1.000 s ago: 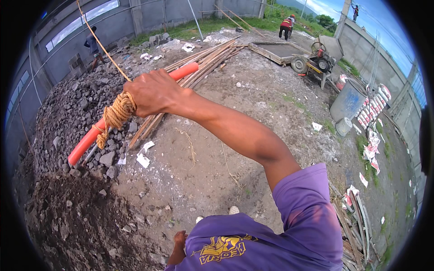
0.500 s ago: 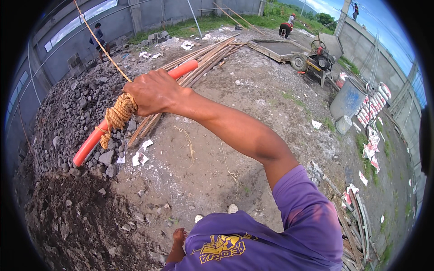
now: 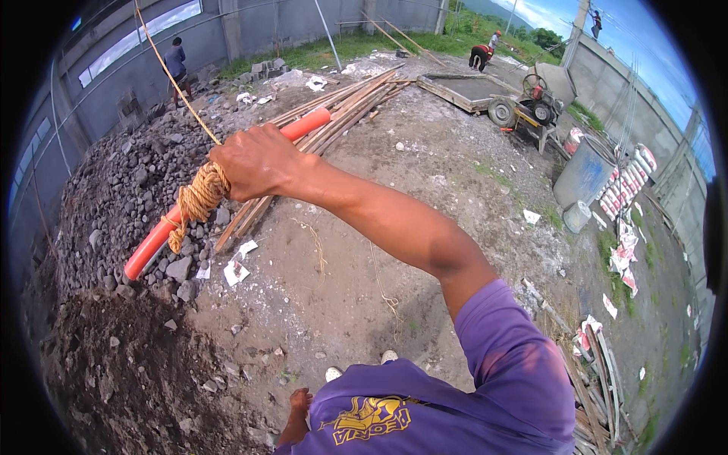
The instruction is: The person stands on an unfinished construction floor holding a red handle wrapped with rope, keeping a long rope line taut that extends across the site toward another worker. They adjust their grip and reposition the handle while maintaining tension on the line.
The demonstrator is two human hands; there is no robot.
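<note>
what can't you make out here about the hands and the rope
Head view:
- Right hand: fingers curl away from the camera, so their grip on the rope coil is hidden.
- Rope line: its top end is cut off by the upper edge.
- Left hand: mostly behind the purple shirt; open or shut unclear.

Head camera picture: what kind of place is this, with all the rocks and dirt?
It looks like an outdoor building site. There is a grey pile of broken stones, a bundle of long wooden poles on the bare ground, and a wheeled concrete mixer machine near stacked sacks.
</note>
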